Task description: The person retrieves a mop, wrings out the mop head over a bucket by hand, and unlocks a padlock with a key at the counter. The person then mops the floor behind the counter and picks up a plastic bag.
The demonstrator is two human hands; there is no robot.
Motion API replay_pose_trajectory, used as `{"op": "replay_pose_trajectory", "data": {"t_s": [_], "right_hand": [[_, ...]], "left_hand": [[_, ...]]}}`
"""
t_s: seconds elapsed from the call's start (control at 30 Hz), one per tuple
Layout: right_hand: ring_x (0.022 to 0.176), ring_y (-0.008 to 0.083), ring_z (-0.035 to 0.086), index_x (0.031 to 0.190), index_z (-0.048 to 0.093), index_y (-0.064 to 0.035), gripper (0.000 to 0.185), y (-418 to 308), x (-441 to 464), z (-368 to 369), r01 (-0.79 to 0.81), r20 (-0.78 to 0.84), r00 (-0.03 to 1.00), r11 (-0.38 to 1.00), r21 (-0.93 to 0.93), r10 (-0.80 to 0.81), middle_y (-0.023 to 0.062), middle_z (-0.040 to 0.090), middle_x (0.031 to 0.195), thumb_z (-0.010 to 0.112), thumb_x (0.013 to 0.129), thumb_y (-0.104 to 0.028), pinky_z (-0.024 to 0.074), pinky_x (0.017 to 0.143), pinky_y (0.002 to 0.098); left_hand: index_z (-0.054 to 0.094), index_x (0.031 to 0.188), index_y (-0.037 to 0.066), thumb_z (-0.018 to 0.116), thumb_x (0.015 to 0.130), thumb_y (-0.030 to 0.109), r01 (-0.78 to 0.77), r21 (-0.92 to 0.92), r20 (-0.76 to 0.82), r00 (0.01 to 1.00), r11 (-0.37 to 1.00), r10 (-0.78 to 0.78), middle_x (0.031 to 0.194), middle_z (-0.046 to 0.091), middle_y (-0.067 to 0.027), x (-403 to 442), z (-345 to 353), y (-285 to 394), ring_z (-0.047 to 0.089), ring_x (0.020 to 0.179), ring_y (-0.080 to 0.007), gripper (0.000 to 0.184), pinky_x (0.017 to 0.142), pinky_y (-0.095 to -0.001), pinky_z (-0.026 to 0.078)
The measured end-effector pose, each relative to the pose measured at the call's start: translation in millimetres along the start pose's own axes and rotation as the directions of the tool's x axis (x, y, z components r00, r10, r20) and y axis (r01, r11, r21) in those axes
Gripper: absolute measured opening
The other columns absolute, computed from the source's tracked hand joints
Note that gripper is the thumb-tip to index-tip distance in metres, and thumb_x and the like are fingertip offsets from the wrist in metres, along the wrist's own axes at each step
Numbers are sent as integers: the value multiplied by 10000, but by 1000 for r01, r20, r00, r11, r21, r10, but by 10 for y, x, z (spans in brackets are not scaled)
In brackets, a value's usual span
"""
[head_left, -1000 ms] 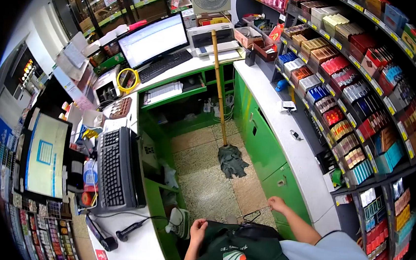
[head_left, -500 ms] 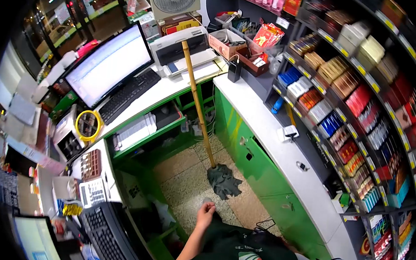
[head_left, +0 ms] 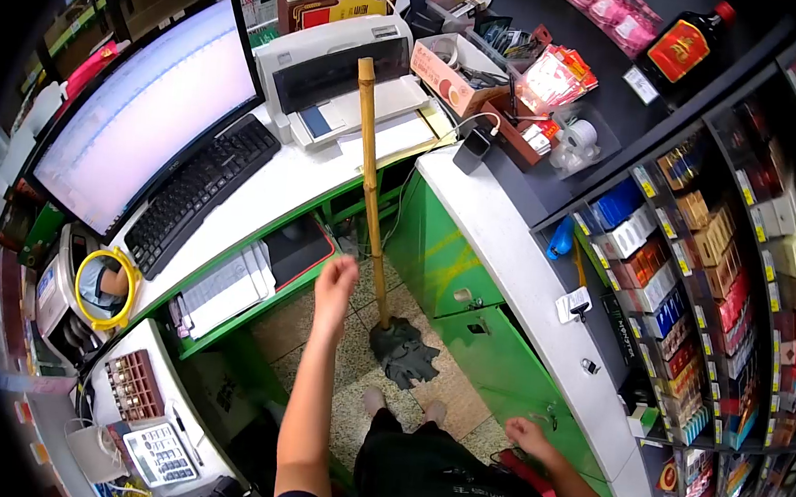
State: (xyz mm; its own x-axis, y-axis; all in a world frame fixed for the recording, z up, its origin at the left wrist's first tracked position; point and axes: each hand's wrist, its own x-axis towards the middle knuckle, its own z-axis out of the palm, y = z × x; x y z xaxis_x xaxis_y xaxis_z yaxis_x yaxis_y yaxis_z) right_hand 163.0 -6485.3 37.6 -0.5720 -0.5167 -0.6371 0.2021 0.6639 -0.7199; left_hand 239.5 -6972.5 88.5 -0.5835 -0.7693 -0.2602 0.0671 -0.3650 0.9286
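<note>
My left hand (head_left: 335, 286) is stretched forward over the floor, its fingers curled in with nothing showing in them. Just right of it stands a mop with a bamboo handle (head_left: 372, 185), apart from the hand. The handle leans upright against the desk corner, and its dark grey cloth head (head_left: 403, 351) rests on the tiles. Low on the right, my right hand (head_left: 528, 437) hangs by the green cabinet doors (head_left: 511, 363), fingers loosely bent and slightly apart, with nothing visible in them. A red item (head_left: 530, 473) lies below that hand, partly hidden by the arm.
On the left desk are a monitor (head_left: 154, 114), a keyboard (head_left: 202, 192), a yellow-rimmed round mirror (head_left: 107, 289) and a calculator (head_left: 160, 452). A printer (head_left: 337, 78) stands at the back. A white counter (head_left: 503, 239) and stocked shelves (head_left: 699, 275) line the right side.
My left hand has moved forward and left, closer to the mop handle. My right hand has come into view. The view has shifted nearer the desk corner; the mop still stands in place.
</note>
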Motion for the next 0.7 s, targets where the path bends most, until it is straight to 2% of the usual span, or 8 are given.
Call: {"op": "replay_pose_trajectory", "data": {"t_s": [0.1,0.17,0.23,0.3,0.4,0.5,0.63,0.7], "right_hand": [[586,82,504,883,541,-17,148,-37,-165,18,-118,-26,993,977,-180,115,29,551,722,535,812,-147,438,562,218],[592,133,541,860,562,-33,136,-290,-300,7,-381,-33,923,902,-201,383,62,572,746,534,806,-155,449,562,252],[619,219,571,831,570,-47,165,154,-320,-112,14,47,999,948,-317,1,104,586,739,542,791,-205,450,571,310],[661,283,579,840,569,-63,197,52,-415,-108,-211,-163,976,795,-569,143,130,590,730,555,766,-245,445,596,352],[684,141,564,894,562,-43,243,194,-469,-130,-293,-207,955,790,-538,213,80,594,782,556,770,-253,443,590,270],[635,156,567,908,559,-48,219,458,-534,-102,-397,-195,917,854,-337,349,92,588,754,545,775,-221,458,572,276],[605,177,586,896,572,-49,169,612,-597,-16,-369,-135,925,923,-110,354,102,576,760,523,785,-165,478,556,284],[614,188,602,886,587,-45,143,570,-628,10,-134,-59,991,887,-442,120,107,562,779,507,788,-112,491,557,295]], "left_hand": [[500,946,29,519,799,92,-93,-10,-34,995,996,93,802,513,5,567,152,359,448,677,-69,161,597,-199,371],[436,1047,15,539,789,97,-141,84,-64,987,986,147,967,506,-66,977,205,328,489,847,-134,290,746,-248,399],[339,1154,19,555,777,116,-176,95,-96,978,980,185,1135,423,-136,1273,311,328,435,1023,-218,446,871,-307,353],[229,1243,32,582,754,166,-166,207,-124,973,964,194,1240,311,-179,1564,371,267,337,1134,-266,618,916,-344,307],[201,1265,37,593,746,178,-197,244,-155,959,950,239,1276,266,-192,1862,500,215,296,1176,-289,665,936,-352,283],[175,1279,38,604,738,188,-254,256,-149,943,933,297,1297,244,-204,2073,626,154,252,1207,-310,706,949,-356,263],[160,1282,34,607,738,178,-240,289,-146,946,927,290,1258,316,-200,2199,752,148,318,1169,-291,719,928,-340,288],[136,1291,53,572,765,192,-160,189,-40,985,969,170,1212,374,-169,2242,748,155,402,1082,-255,698,864,-329,351]]}}
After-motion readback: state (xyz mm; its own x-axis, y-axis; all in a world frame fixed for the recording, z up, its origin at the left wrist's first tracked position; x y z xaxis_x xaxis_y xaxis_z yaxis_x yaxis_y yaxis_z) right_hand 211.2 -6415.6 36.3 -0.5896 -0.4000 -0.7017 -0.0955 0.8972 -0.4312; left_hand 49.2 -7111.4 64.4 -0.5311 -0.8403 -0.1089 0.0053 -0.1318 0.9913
